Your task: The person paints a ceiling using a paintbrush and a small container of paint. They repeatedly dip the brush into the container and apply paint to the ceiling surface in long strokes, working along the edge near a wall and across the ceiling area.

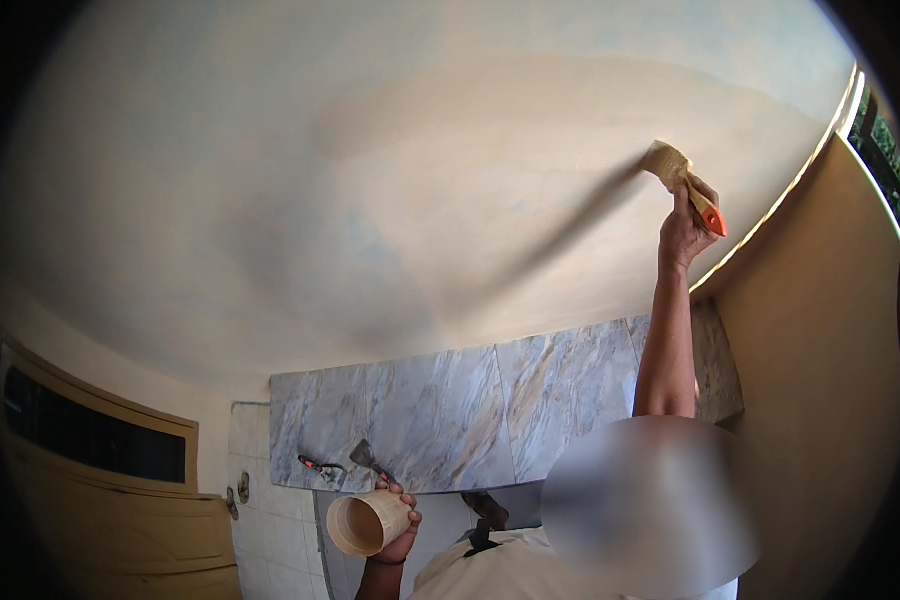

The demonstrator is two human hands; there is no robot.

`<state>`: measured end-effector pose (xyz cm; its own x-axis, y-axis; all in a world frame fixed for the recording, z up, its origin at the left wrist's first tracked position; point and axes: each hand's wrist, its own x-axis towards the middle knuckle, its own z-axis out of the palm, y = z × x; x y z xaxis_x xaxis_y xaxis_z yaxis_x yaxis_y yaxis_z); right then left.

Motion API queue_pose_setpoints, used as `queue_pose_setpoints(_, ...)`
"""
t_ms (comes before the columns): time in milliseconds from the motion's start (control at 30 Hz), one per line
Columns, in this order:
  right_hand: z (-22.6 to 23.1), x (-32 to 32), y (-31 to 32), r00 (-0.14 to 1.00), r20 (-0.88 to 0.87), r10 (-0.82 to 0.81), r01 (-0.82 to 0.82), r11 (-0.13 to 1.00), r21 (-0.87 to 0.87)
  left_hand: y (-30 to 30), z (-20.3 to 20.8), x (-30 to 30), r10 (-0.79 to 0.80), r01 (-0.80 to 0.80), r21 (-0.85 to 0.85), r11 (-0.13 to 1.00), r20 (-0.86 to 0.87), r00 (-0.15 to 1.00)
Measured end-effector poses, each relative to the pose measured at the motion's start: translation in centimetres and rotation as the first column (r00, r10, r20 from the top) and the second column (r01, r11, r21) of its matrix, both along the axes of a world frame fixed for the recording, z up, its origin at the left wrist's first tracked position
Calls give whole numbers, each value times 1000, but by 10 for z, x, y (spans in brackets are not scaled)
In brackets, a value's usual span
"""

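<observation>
My right hand (687, 222) is raised at the upper right, fingers closed round the handle of a wide paintbrush (667, 165). The brush has pale bristles and an orange handle end, and its bristles are at the cream wall (530, 180). Low and left of the middle, my left hand (403, 530) grips a cream, round tub (362, 526) by its side, mouth tilted toward view; I cannot make out any contents. A scraper (363, 456) with a dark blade shows just beyond the left fingers; whether they touch its handle I cannot tell.
A grey marbled tile ledge (420, 410) runs below the wall. On it lies a small red-and-black tool (315, 463). A yellow-brown wooden door (120, 520) stands at the lower left, and a window opening (875, 140) is at the right. A blurred patch covers the lower right.
</observation>
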<state>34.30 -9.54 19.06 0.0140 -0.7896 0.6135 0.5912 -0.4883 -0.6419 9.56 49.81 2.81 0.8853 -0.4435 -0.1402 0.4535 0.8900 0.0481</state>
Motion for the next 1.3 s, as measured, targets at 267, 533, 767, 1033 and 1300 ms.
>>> queue_pose_setpoints(267, 3, 36, 153, 906, -167, -388, 252, 813, -525, 10, -3, 8, -59, 56, -53, 997, -68, 996)
queue_pose_setpoints(533, 26, 44, 211, 992, -113, 53, -112, 776, -621, 15, 11, 23, -18, 17, 24, 1000, 39, 999)
queue_pose_setpoints(767, 52, 0, -26, 994, -85, -64, 42, 970, -241, -6, -1, 13, -31, 26, -63, 998, -79, 996)
queue_pose_setpoints(1033, 64, 12, -7, 827, -79, -556, 450, 741, -499, -40, 8, 16, -107, 103, -76, 992, -52, 993)
queue_pose_setpoints(1300, 63, 61, 247, 987, -105, -119, -12, 608, -794, -31, 9, 26, -89, 86, -73, 994, -36, 995)
